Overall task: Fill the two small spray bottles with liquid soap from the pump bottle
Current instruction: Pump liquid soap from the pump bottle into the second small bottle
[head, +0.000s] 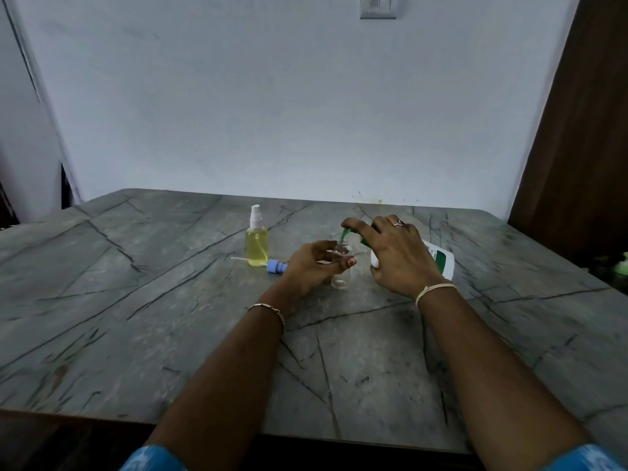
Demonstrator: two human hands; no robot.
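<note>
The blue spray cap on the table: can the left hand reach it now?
Probably yes: the blue spray cap lies just beside the left hand, nothing between, but that hand grips the clear bottle and would need to release it.

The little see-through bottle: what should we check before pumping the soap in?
1. Cap off the small clear plastic bottle: ok; its blue spray cap lies on the grey stone table.
2. Bottle upright, gripped by the left hand: ok.
3. The green pump nozzle over its mouth: ok.
4. The right hand holds the tilted white pump bottle: ok.
5. Room inside: ok, looks empty.
6. The spray bottle of yellow liquid capped, standing apart: ok.
</note>
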